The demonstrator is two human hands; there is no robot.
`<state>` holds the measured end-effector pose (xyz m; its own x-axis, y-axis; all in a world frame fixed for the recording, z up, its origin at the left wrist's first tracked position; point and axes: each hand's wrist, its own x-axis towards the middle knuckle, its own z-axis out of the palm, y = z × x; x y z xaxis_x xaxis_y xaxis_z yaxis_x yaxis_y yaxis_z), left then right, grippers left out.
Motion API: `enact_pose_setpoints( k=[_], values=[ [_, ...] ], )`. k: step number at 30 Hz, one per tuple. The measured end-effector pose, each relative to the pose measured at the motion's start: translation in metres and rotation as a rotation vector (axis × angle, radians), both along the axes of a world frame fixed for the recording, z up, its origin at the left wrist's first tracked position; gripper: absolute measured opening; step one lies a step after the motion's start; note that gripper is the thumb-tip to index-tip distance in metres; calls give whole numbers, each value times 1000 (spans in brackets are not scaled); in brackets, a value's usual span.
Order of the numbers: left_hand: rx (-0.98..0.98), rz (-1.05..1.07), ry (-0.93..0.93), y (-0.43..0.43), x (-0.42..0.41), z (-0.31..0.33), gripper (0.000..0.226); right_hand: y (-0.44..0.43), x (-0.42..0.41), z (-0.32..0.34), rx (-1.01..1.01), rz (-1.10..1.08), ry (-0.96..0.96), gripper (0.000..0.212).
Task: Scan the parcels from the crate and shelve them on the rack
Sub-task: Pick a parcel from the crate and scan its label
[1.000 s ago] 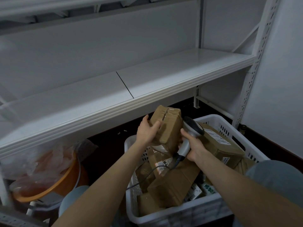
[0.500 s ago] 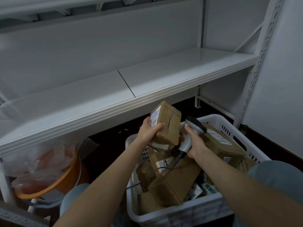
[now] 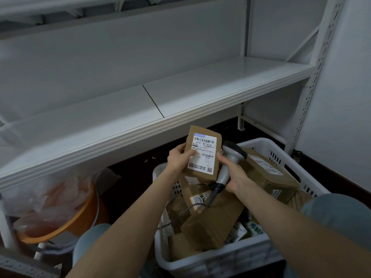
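My left hand (image 3: 179, 161) holds a small brown parcel (image 3: 201, 135) upright above the far left corner of the white crate (image 3: 220, 261). My thumb is pressed on its near face and my other fingers are hidden behind it. The parcel's white shipping label (image 3: 203, 154) faces me, its barcodes plain to see, and my thumb tip lies on its left edge.

Just to the right, my right hand (image 3: 235, 178) is wrapped round the handle of a grey barcode scanner (image 3: 232, 152). The fingers are curled tight on the handle and the forefinger lies along its front. The dark head of the scanner sits just beside the parcel's right edge; I cannot tell whether they touch. Its black cable (image 3: 192, 207) trails down into the crate.

The crate stands on the floor below my arms, heaped with more brown parcels. A larger labelled box (image 3: 269, 174) lies at its far right. Beyond the crate runs the white shelf (image 3: 200, 91) of the rack, with its perforated upright (image 3: 321, 57) at the right. Under the shelf to the left, an orange basin (image 3: 66, 224) sits with a crumpled clear plastic bag (image 3: 46, 197) over it.
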<state>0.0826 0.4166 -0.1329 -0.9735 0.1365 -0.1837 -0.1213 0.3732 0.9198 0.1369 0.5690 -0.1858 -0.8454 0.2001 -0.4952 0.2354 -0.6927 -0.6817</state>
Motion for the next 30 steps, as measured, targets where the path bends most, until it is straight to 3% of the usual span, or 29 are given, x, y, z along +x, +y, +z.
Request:
enact_pose_setpoints(
  k=[8,12,18,22,27,30],
  values=[
    [39,-170,-149,-18,9,-1,73,3,-2,3,40,-40,-20,46],
    [-4,-282,-336,-21,10,-4,83,9,-2,8,115,-65,-7,47],
    [86,-193,-450,-14,14,-11,61,8,-1,11,180,-59,-5,40],
    [268,-43,-539,-15,11,-20,45,8,-3,11,220,-64,-3,40],
    [291,-2,-460,-21,4,-30,54,6,-2,10,310,-146,-26,36],
    [287,18,-405,-23,3,-33,45,3,2,11,357,-163,-11,28]
  ],
)
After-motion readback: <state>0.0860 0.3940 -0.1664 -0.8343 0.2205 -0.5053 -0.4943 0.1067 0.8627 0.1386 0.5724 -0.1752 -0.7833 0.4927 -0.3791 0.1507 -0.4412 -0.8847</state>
